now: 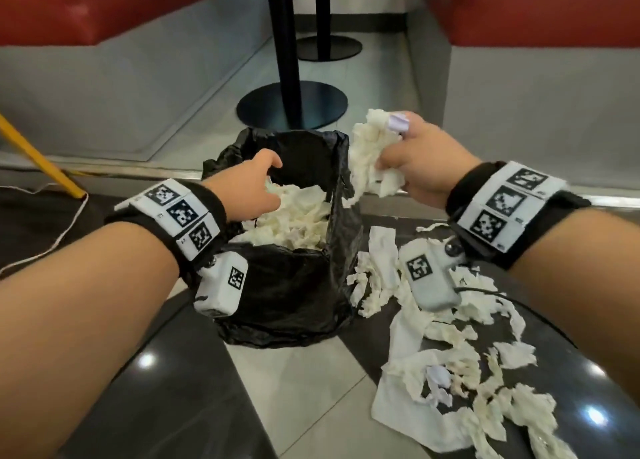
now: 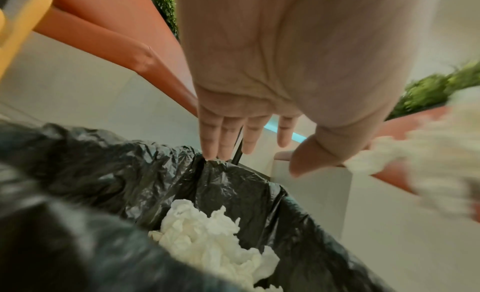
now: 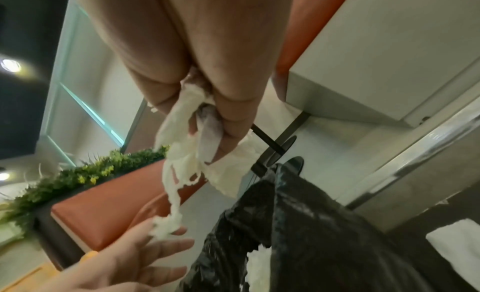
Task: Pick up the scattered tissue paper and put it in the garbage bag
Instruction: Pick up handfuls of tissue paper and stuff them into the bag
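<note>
A black garbage bag point(image 1: 294, 295) stands open on the floor with crumpled white tissue point(image 1: 298, 216) inside. My left hand point(image 1: 270, 181) hovers over its opening, fingers straight and spread, holding nothing; the left wrist view shows these fingers point(image 2: 221, 136) just above the bag's far rim point(image 2: 223, 167). My right hand point(image 1: 391, 146) grips a bunch of tissue paper point(image 1: 367, 157) at the bag's right edge. In the right wrist view the bunch point(image 3: 182, 159) trails a thin strand down near my left hand point(image 3: 166, 249). More torn tissue point(image 1: 450, 354) lies scattered on the floor to the right.
Two black table pedestals point(image 1: 291, 105) stand behind the bag, between red benches point(image 1: 540, 8) on grey bases. A metal step edge point(image 1: 138, 174) crosses the floor. A yellow stick point(image 1: 38, 153) and a white cord point(image 1: 65, 230) lie at the left.
</note>
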